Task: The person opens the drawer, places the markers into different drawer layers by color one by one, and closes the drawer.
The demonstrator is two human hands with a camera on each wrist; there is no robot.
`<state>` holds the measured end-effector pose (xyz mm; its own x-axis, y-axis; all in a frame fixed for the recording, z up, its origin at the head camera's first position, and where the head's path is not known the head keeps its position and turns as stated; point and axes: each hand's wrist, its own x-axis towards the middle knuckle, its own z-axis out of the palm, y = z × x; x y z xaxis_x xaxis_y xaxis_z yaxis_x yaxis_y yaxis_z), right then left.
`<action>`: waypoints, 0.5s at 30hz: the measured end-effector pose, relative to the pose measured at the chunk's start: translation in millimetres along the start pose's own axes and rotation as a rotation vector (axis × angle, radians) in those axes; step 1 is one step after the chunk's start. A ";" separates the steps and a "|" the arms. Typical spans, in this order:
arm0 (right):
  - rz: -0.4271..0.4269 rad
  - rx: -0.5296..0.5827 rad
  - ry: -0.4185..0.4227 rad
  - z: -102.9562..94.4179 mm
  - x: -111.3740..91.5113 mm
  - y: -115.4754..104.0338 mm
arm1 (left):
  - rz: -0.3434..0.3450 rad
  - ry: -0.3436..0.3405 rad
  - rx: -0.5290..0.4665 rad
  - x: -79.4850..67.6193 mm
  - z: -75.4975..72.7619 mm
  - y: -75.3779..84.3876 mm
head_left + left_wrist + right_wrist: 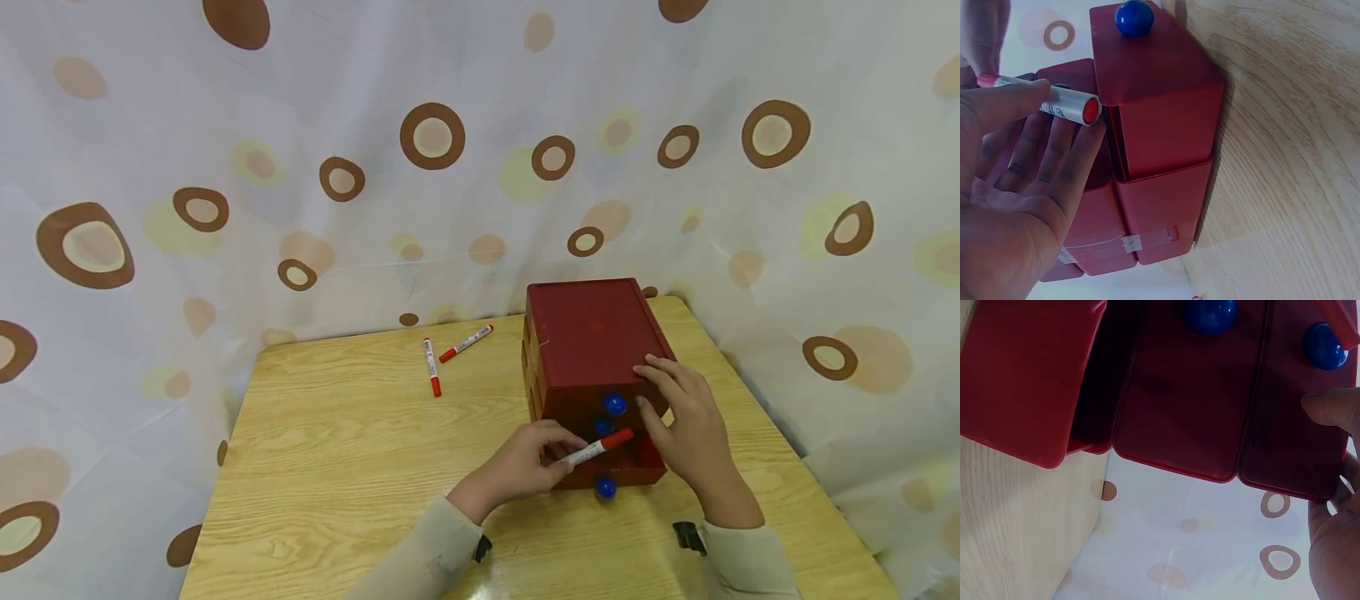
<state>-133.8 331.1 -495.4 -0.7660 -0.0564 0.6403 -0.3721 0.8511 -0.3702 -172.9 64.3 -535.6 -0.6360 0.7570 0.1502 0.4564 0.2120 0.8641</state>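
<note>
A red plastic drawer cabinet (596, 333) with round blue knobs stands at the right of the table. Its bottom drawer (637, 477) is pulled out. Over that drawer my left hand (528, 458) pinches a white marker (1072, 105) between thumb and fingers, its red cap pointing right. My right hand (690, 417) rests at the cabinet's front right top corner, fingers on the top and side. In the right wrist view its thumb (1329, 407) lies against or close to the top drawer's front. Most of the drawer's inside is hidden.
Two more red-capped markers lie on the wooden table (337, 433) left of the cabinet: one upright marker (432, 367) in the head view, one slanted marker (467, 343). A patterned curtain (480, 200) hangs behind and around the table.
</note>
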 end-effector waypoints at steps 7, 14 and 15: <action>-0.007 -0.004 0.009 -0.2 0.2 -0.7 | 0.014 0.006 0.051 1.1 -0.2 -0.7; -0.007 -0.013 0.011 -0.3 -0.8 -0.1 | 0.009 0.002 0.056 1.9 1.7 -4.0; -0.007 -0.014 0.010 -0.1 -1.0 0.0 | 0.008 0.003 0.052 2.0 2.2 -4.8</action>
<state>-133.0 331.2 -496.0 -0.7584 -0.0572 0.6493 -0.3700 0.8579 -0.3565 -175.1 66.1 -540.5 -0.6340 0.7569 0.1582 0.4931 0.2382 0.8367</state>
